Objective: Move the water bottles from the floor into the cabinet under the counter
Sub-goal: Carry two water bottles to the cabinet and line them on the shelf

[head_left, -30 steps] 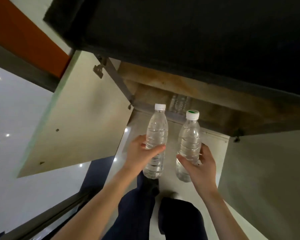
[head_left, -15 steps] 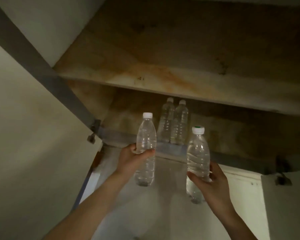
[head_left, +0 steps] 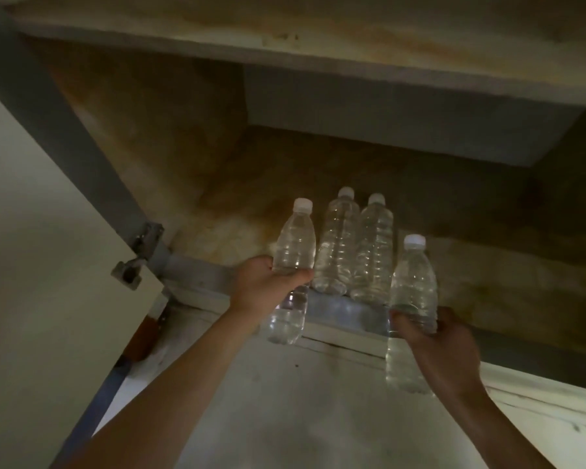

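Observation:
My left hand (head_left: 268,282) grips a clear water bottle (head_left: 293,245) with a white cap around its middle, held upright at the cabinet's front edge. My right hand (head_left: 437,346) grips a second clear bottle (head_left: 413,286), also upright, a little lower and to the right. Two more clear bottles (head_left: 356,245) stand side by side on the cabinet floor (head_left: 487,258), just behind and between the two held ones. The cabinet is open, dim, with a stained brown bottom.
The open cabinet door (head_left: 41,265) hangs at the left on a metal hinge (head_left: 139,255). A shelf (head_left: 352,52) runs across above the bottles. A grey front sill (head_left: 345,309) edges the cabinet floor. The pale floor (head_left: 301,418) lies below.
The view has closed in on the cabinet. Both hands have carried their bottles forward to the front sill, close to the two standing bottles.

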`<state>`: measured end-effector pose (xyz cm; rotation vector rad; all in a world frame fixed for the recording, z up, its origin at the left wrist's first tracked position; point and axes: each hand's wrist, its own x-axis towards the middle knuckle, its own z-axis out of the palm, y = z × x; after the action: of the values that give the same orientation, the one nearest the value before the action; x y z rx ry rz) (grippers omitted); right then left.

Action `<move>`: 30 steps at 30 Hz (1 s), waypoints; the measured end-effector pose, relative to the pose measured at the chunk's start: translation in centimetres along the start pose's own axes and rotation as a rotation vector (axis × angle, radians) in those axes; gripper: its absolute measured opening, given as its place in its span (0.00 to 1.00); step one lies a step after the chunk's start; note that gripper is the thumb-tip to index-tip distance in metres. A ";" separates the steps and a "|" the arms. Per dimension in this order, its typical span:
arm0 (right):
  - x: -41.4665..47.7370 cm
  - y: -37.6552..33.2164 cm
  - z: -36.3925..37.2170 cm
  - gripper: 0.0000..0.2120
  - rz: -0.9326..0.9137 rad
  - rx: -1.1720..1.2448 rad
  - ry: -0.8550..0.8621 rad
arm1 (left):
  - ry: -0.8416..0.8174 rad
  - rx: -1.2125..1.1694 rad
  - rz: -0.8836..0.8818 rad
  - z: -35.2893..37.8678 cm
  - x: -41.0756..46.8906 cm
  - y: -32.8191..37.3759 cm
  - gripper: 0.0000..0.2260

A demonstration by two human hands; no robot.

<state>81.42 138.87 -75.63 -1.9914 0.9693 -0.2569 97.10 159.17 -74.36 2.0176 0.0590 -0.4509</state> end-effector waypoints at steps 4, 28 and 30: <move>0.8 -0.1 0.1 0.16 -0.027 -0.115 0.043 | 0.070 0.114 0.034 0.6 -0.2 0.0 0.14; -0.3 1.5 0.5 0.25 -0.267 -0.008 0.088 | 0.107 -0.016 0.379 1.1 -2.6 -4.3 0.31; 0.7 1.4 0.6 0.27 -0.269 -0.007 0.076 | 0.084 -0.028 0.380 1.1 -1.6 -3.8 0.31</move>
<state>81.45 138.36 -77.17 -2.1309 0.7476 -0.4811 94.42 160.27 -77.49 1.9618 -0.2611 -0.1235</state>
